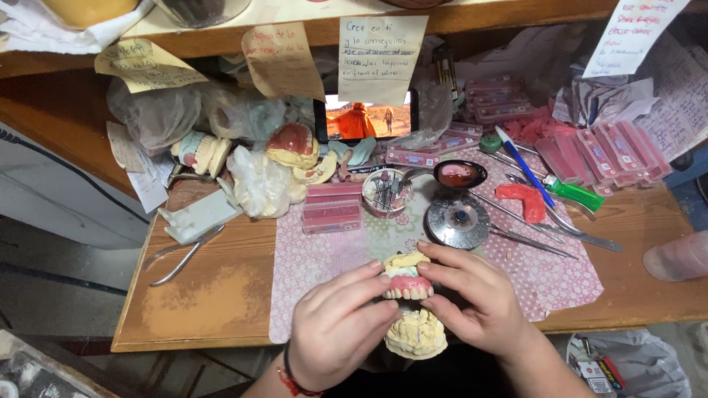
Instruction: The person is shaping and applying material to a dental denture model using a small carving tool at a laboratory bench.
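Cluttered wooden bench (214, 295) under a low shelf hung with handwritten paper notes; pink patterned cloth mat (317, 258) spread across the middle.

Left hand (335, 328) and right hand (476, 298) meeting at the front edge of bench, over the mat's near border. Between them: upper plaster dental cast with pink wax gum and a row of white teeth (407, 278), held teeth-down. Left grip: fingers (361, 284) pressed onto the cast's left side, pinching it. Right grip: fingers (442, 258) curled over the top and right side, thumb lower, also pinching the same cast. Red cord bracelet on left wrist.

Directly below, just under the upper cast: pale yellow lower plaster jaw model (417, 335), partly hidden by both hands; contact between the two casts not resolvable.

Behind the hands on the mat: round metal dish (457, 221), small dark bowl of red wax (459, 175), cup of burs (387, 193), stacked pink tooth-card boxes (332, 208). Right of these: red wax rim (522, 200), blue-handled instrument (525, 168), green lighter (575, 194), long metal spatulas (546, 234). Left side: metal pliers (184, 256) on bare wood, well apart from hands. Rear: more plaster models, plastic bags, phone showing video (366, 118).
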